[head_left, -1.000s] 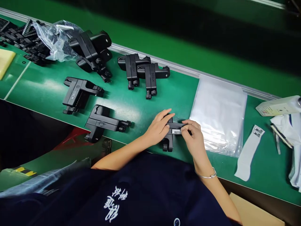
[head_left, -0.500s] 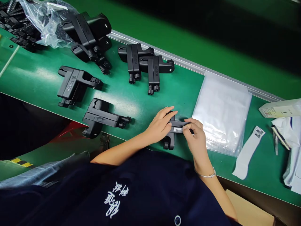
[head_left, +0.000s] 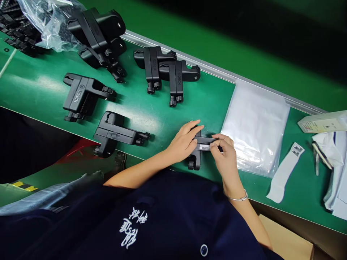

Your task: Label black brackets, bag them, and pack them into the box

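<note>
A black clamp mount [head_left: 198, 159] lies on the green bench in front of me, partly covered by my fingers. My left hand [head_left: 183, 144] grips its left side, with the fingertips reaching over the top. On the bar of the mount sits a small white label [head_left: 204, 147]. My right hand [head_left: 224, 150] has thumb and index finger pinched at the label's right end, while the other fingers rest along the bar's far side. Whether that end of the label is stuck down is hidden by the fingertips.
Similar black mounts stand left, including a BOSCH-marked mount [head_left: 79, 95] and a nearer mount [head_left: 115, 133]. Clear plastic bags [head_left: 256, 126] lie right of my hands, then a label backing strip [head_left: 284, 173] and a white box [head_left: 322, 122]. A metal rail [head_left: 217, 74] edges the bench.
The view has shifted slightly, so everything sits a little higher and further left. Both hands keep nearly the same grip on the mount and label.
</note>
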Demonstrator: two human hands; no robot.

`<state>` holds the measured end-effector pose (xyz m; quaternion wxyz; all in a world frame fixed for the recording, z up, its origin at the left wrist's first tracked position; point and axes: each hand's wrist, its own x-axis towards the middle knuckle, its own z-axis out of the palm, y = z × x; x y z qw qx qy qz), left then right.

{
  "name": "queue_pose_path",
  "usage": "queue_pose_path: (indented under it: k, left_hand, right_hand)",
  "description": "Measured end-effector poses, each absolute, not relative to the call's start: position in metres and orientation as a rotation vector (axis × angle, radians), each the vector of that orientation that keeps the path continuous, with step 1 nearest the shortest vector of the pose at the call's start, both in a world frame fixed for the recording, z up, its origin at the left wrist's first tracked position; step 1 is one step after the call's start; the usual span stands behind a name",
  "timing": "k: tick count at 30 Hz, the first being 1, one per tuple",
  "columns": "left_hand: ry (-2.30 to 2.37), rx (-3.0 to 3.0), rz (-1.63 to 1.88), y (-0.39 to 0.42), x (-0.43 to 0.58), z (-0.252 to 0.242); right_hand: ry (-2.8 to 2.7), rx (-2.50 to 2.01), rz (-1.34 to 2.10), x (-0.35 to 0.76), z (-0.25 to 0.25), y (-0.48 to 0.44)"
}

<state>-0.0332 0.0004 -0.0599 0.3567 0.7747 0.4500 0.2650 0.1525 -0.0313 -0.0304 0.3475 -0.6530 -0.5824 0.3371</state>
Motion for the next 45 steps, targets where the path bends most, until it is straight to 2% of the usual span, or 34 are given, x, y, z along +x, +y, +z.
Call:
queue_pose_path:
  k: [14, 19, 27, 32, 40, 45]
  left_hand:
    - [1.177, 2.056, 0.741, -0.001, -0.034, -0.060]
    - [1.031, 2.396, 0.918, -0.008, -0.050, -0.051]
    - [0.827, 2.841, 0.670, -0.009, -0.070, -0.047]
    - [0.801, 2.902, 0.678, -0.006, -0.068, -0.044]
    - [0.798, 2.900, 0.631, -0.005, -0.069, -0.044]
    - [0.810, 2.853, 0.530, -0.005, -0.070, -0.045]
  right_hand:
    - [-1.553, -1.699, 0.838, 0.151, -0.029, -0.032]
    - [-1.594, -1.677, 0.795, 0.152, -0.030, -0.031]
    - [-1.625, -1.674, 0.773, 0.153, -0.031, -0.031]
    - [-1.637, -1.676, 0.775, 0.153, -0.030, -0.030]
    - [-1.286, -1.610, 1.055, 0.181, -0.027, -0.034]
    - [-1.400, -1.500, 1.113, 0.197, -0.035, -0.037]
